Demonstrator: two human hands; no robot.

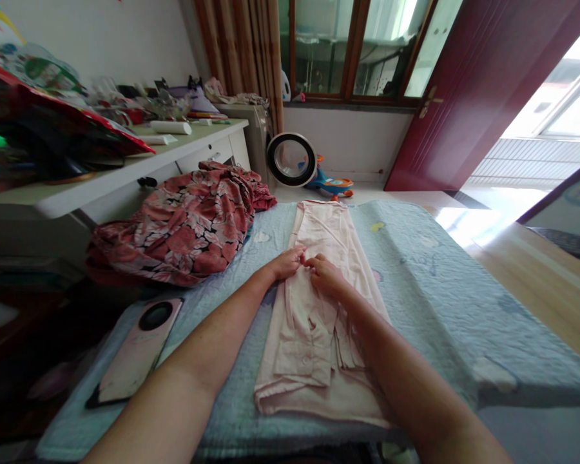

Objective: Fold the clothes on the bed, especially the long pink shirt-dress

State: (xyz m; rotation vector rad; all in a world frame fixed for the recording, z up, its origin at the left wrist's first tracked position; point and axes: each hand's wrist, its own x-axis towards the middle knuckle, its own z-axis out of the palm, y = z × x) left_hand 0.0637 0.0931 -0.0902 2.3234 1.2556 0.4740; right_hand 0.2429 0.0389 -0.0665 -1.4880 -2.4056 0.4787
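A pale pink garment (319, 309) lies folded into a long strip on the light blue quilt (415, 283), running away from me. Both my hands rest on its middle, fingertips almost touching. My left hand (287, 263) has its fingers curled and pinched onto the pink fabric. My right hand (325, 274) is likewise closed, pinching the cloth beside the left one. Both forearms reach in from the bottom of the view, the right one lying over the garment's near right side.
A crumpled red floral garment (183, 225) sits on the quilt's left. A pink phone (138, 351) lies near the left front edge. A cluttered white desk (125, 171) stands at left. A round fan (291, 160), toy car (331, 183) and dark red door (468, 90) are beyond.
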